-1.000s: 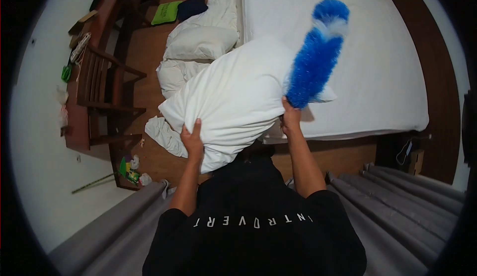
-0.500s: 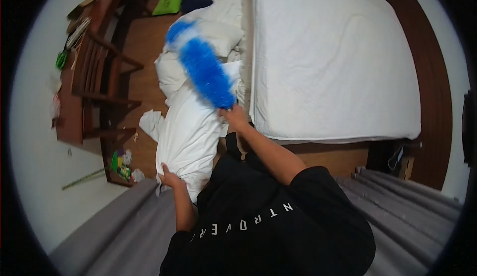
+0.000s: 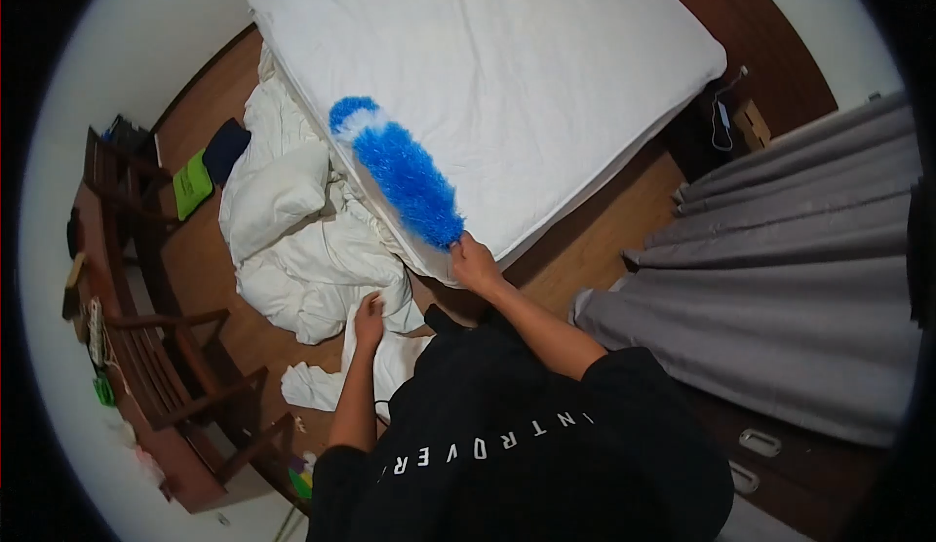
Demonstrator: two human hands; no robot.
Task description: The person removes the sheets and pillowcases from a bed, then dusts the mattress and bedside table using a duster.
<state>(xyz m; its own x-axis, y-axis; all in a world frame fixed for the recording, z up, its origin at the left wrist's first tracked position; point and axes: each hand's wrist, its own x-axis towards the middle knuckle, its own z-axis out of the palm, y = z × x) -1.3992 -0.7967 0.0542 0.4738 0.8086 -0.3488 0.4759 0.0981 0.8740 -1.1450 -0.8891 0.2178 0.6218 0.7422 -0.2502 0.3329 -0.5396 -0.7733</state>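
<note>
My right hand [image 3: 474, 263] is closed round the lower end of a fluffy blue duster [image 3: 408, 179] with a white band near its tip. The duster slants up and left over the near left corner of the white mattress [image 3: 546, 84]. Lower and to the left, my left hand [image 3: 369, 322] is apart from the duster, over white cloth, its fingers loosely bent with no pillow in them. Whether those fingers hold anything cannot be made out. Heaped white bedding [image 3: 317, 269] and a white pillow [image 3: 280, 201] lie on the floor beside the bed.
Dark blue [image 3: 226, 151] and green [image 3: 193, 187] cushions lie left of the bedding. A wooden chair [image 3: 161, 367] stands at a brown desk [image 3: 185, 464] on the left. Grey curtains [image 3: 780, 259] hang at the right, near a cardboard box [image 3: 752, 125].
The large white pillow has left my left hand, which has moved up and right. The view has turned towards the right. The duster stays in my right hand and now points over the mattress edge.
</note>
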